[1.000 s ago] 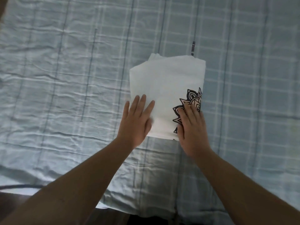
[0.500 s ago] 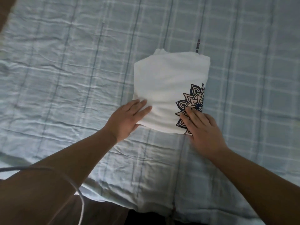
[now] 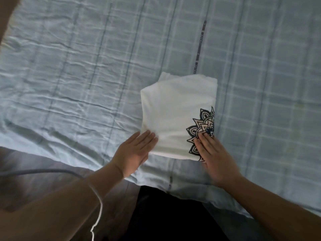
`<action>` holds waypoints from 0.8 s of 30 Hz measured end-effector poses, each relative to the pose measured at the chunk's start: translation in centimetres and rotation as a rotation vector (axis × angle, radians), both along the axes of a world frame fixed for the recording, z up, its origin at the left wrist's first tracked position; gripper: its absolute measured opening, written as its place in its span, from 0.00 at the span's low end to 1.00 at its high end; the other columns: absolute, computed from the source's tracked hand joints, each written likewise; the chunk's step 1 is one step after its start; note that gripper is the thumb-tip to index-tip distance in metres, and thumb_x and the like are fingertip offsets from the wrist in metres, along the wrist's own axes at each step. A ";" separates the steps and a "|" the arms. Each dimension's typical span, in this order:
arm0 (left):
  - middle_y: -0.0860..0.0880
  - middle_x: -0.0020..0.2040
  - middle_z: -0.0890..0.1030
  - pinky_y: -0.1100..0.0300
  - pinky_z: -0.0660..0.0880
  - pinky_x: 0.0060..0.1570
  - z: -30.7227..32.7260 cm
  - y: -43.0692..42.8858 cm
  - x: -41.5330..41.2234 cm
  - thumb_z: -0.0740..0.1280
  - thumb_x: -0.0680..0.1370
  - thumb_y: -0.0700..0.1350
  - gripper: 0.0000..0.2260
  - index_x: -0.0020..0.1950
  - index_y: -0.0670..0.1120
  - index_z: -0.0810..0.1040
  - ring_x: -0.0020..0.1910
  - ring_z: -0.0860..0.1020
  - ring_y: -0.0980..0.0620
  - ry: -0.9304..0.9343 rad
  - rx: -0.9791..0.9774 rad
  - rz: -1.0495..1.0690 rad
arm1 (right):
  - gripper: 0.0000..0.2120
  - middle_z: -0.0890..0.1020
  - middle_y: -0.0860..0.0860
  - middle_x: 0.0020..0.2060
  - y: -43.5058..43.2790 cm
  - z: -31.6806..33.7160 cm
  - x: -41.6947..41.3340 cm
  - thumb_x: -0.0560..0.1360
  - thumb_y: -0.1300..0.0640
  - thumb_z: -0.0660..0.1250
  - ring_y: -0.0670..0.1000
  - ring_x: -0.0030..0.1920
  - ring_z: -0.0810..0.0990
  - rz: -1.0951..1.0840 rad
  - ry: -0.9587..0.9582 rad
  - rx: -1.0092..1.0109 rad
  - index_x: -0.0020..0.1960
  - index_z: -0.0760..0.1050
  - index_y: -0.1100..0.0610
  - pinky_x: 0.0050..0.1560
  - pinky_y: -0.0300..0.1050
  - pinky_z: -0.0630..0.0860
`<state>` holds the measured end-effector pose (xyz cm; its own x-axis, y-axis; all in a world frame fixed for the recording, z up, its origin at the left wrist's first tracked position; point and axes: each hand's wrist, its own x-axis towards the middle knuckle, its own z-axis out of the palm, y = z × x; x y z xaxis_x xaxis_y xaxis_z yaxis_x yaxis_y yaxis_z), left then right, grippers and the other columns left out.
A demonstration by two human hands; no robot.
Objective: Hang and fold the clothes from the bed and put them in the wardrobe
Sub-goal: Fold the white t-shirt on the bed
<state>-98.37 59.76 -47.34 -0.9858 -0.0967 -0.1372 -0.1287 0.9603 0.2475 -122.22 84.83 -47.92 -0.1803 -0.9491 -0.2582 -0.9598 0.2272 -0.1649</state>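
A white T-shirt (image 3: 175, 112), folded into a neat rectangle with a dark mandala print on its right edge, lies on the bed near the front edge. My left hand (image 3: 134, 152) rests flat beside the shirt's near left corner, fingertips touching the cloth. On the near right corner lies my right hand (image 3: 215, 153), its fingers spread flat over the print. Neither hand grips the shirt.
The bed (image 3: 78, 75) is covered by a wrinkled light blue checked sheet that fills most of the view. Its front edge runs along the bottom, with dark floor (image 3: 26, 174) at lower left. A thin white cable (image 3: 99, 211) hangs over my left forearm.
Both hands slid back from the middle of the shirt toward its near corners, the left one off to the left edge. The view shifted so the bed edge and floor show.
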 end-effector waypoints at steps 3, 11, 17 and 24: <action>0.46 0.73 0.73 0.47 0.65 0.72 0.7 2.6 1.1 0.57 0.80 0.44 0.22 0.75 0.44 0.70 0.74 0.68 0.47 0.006 0.054 0.059 | 0.42 0.64 0.57 0.76 1.6 0.3 1.4 0.66 0.59 0.73 0.57 0.76 0.61 -0.048 -0.080 -0.023 0.77 0.62 0.58 0.73 0.55 0.59; 0.64 0.57 0.81 0.72 0.64 0.67 7.4 -2.4 -4.2 0.63 0.73 0.53 0.18 0.60 0.55 0.83 0.58 0.78 0.59 0.118 0.447 0.386 | 0.22 0.80 0.43 0.61 -2.3 6.7 -2.8 0.69 0.51 0.63 0.41 0.64 0.76 -0.324 -0.442 -0.372 0.63 0.77 0.51 0.75 0.53 0.61; 0.66 0.40 0.81 0.71 0.72 0.41 9.0 -8.7 -12.0 0.73 0.74 0.47 0.06 0.46 0.60 0.80 0.40 0.79 0.66 0.178 0.744 0.778 | 0.10 0.82 0.34 0.42 -8.1 8.9 -7.3 0.71 0.47 0.67 0.32 0.44 0.79 -0.800 -0.583 -0.615 0.51 0.77 0.46 0.46 0.26 0.72; 0.55 0.46 0.78 0.62 0.70 0.39 3.5 -10.9 -17.6 0.68 0.79 0.55 0.12 0.57 0.50 0.76 0.44 0.76 0.55 0.183 0.813 1.129 | 0.20 0.82 0.50 0.45 -15.8 5.3 -11.5 0.80 0.39 0.58 0.52 0.47 0.80 -1.266 -0.604 -0.387 0.51 0.77 0.54 0.51 0.49 0.76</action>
